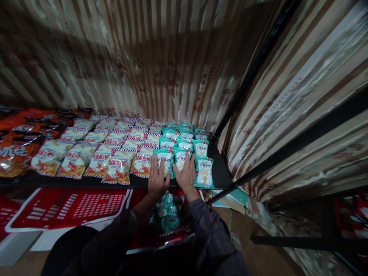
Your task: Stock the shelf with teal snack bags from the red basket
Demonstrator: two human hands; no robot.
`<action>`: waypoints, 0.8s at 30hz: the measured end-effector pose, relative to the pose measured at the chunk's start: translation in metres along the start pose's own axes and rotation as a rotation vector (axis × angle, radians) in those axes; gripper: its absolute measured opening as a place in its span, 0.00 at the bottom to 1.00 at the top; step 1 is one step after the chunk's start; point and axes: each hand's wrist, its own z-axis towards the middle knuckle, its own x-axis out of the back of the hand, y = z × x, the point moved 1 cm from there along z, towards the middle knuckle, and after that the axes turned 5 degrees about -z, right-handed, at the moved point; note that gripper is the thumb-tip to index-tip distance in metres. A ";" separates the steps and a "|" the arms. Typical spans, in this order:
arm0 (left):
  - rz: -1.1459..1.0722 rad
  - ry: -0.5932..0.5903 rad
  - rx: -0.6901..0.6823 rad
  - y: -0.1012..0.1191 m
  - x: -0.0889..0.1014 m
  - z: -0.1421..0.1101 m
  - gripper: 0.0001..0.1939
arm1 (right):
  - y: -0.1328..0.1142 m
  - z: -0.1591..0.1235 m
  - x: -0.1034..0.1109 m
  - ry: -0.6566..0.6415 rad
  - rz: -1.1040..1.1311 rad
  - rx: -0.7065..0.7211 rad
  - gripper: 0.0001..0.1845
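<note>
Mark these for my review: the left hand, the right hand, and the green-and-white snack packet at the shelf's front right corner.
Left hand (157, 181): head view, back of the hand.
Right hand (186, 175): head view, back of the hand.
Green-and-white snack packet (204, 172): head view, middle of its printed front.

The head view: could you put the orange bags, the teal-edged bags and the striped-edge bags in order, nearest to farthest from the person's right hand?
1. Teal-edged bags: right at the right hand, toward the shelf's right end.
2. Striped-edge bags: mid-picture, to its left.
3. Orange bags: at the picture's left edge.
</note>
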 end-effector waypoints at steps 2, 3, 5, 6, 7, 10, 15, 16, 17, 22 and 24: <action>0.019 0.013 -0.011 0.000 0.000 0.000 0.33 | 0.001 0.003 0.000 -0.019 -0.004 -0.003 0.41; 0.026 0.017 -0.013 0.000 0.000 0.000 0.34 | 0.001 0.004 0.000 -0.026 -0.003 -0.005 0.42; 0.034 0.019 -0.008 0.000 -0.001 0.000 0.35 | 0.001 0.005 0.001 -0.037 0.001 -0.007 0.42; 0.037 0.019 -0.005 0.000 -0.001 -0.001 0.35 | 0.000 0.005 0.001 -0.040 0.002 -0.008 0.42; 0.039 0.019 -0.003 0.000 -0.001 -0.001 0.35 | 0.000 0.005 0.001 -0.041 0.003 -0.010 0.41; 0.029 0.015 0.007 0.000 -0.002 -0.001 0.33 | 0.000 0.005 0.000 -0.052 0.000 -0.001 0.41; -0.001 -0.002 0.032 0.000 -0.002 -0.001 0.33 | 0.001 0.004 -0.003 -0.047 -0.006 0.004 0.39; -0.001 -0.001 0.041 0.000 -0.002 -0.001 0.34 | 0.002 0.004 -0.003 -0.040 -0.005 0.006 0.39; -0.001 0.000 0.049 0.000 -0.002 -0.001 0.34 | 0.002 0.004 -0.004 -0.035 -0.001 0.013 0.38; 0.012 0.009 0.035 0.001 -0.001 -0.001 0.36 | 0.003 0.002 -0.007 -0.024 0.018 0.045 0.37; 0.017 0.011 0.024 0.002 -0.001 0.000 0.37 | 0.004 0.002 -0.008 -0.020 0.019 0.045 0.37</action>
